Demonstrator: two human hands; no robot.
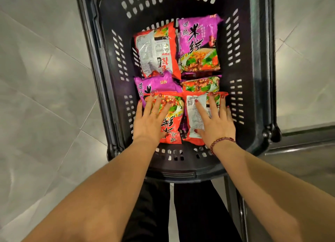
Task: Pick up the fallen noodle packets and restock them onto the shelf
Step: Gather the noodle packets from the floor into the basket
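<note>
Head view looks down into a dark slotted basket on pale floor tiles, with noodle packets lying flat inside: a far red packet at 11 o'clock, a far purple packet at 1 o'clock, a near purple packet at 9 o'clock and a half-covered packet at 3 o'clock. At 7 o'clock the left hand lies spread wide, fingers straight, pressing on the front-up red packet and gripping nothing. At 5 o'clock the right hand, a beaded bracelet on its wrist, rests equally flat on the label-up red packet just beside it.
</note>
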